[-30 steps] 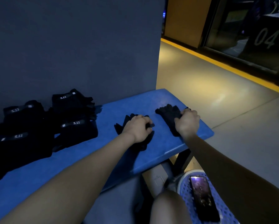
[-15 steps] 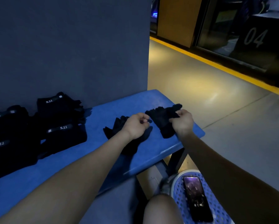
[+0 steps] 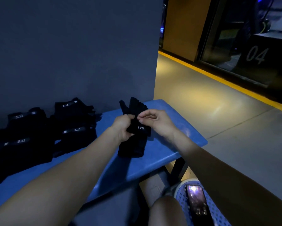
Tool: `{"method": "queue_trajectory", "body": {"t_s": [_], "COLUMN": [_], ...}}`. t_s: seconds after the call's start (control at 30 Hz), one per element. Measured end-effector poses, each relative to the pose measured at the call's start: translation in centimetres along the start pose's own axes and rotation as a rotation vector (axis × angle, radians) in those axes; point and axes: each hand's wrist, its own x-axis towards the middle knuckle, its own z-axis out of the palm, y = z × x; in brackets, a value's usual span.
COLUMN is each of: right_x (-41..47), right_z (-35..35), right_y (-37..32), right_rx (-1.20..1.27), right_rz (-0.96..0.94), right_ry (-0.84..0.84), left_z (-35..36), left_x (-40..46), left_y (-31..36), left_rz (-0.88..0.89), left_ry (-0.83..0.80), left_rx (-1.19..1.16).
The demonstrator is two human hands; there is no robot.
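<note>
Your left hand (image 3: 122, 128) is gripping the black glove (image 3: 135, 108) low down by its cuff, fingers curled round the fabric. Your right hand (image 3: 155, 121) is pinching the same glove with thumb and forefinger pressed together just above the white "5.11" mark; its other fingers are hanging loosely curled.

Your left palm is covering the glove's left side, and the dim light is turning the fabric into one dark mass, so seams and straps are hard to make out. You are holding the glove with its fingers pointing up and away from you, over the right end of the blue bench (image 3: 169, 144), and its mark is reading upside down to you.

Beneath it a second glove (image 3: 132, 149) is lying on the bench; where one ends and the other begins cannot be told. More black gloves (image 3: 75, 121) with the same mark are lying in a group toward the bench's left end, near its far edge, and the picture's left border is cutting them off. Below the bench's right corner a phone (image 3: 196, 203) is lying on a perforated blue stool (image 3: 218, 216), beside your knee (image 3: 166, 209).
</note>
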Motion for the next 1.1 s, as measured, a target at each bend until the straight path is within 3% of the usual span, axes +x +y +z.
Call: {"method": "queue_trajectory", "body": {"t_s": [0.07, 0.13, 0.2, 0.27, 0.37, 0.5, 0.6, 0.67, 0.77, 0.9, 1.1], "right_x": [0.7, 1.0, 0.6, 0.0, 0.3, 1.1, 1.0, 1.0, 1.2, 1.3, 1.3], "right_z": [0.0, 0.1, 0.9, 1.8, 2.8, 3.3, 3.4, 3.9, 4.6, 4.5, 3.9], "right_y": [0.3, 1.0, 1.2, 1.1, 1.1, 1.9, 3.1, 4.4, 6.7, 7.5, 6.5], "right_rx": [-0.114, -0.203, 0.037, 0.360, 0.507, 0.276, 0.195, 0.104, 0.048, 0.009, -0.089], "right_rz": [0.049, 0.257, 0.519, 0.616, 0.551, 0.411, 0.280, 0.274, 0.438, 0.542, 0.436], "right_ry": [0.185, 0.252, 0.144, 0.069, 0.149, 0.343, 0.404, 0.408, 0.344, 0.225, 0.293], "left_z": [-1.4, -2.6, -3.4, -4.1, -4.6, -5.0, -5.7, -6.3, -7.2, -7.8, -8.1], "left_x": [-0.3, -0.5, -0.8, -1.1, -1.3, -1.1, -0.7, -0.1, 0.8, 1.1, 1.6], "left_y": [0.6, 1.1, 1.3, 1.3, 0.9, -0.1, -0.5, -1.1, -2.6, -3.4, -3.4], "left_rz": [0.004, -0.005, -0.025, -0.042, -0.043, 0.058, 0.131, 0.175, 0.236, 0.255, 0.354], "left_ry": [0.024, -0.007, -0.049, -0.082, -0.101, -0.066, -0.071, -0.032, 0.114, 0.206, 0.227], "left_rx": [-0.043, -0.089, -0.111, -0.097, 0.005, 0.257, 0.245, 0.349, 0.624, 0.651, 0.639]}}
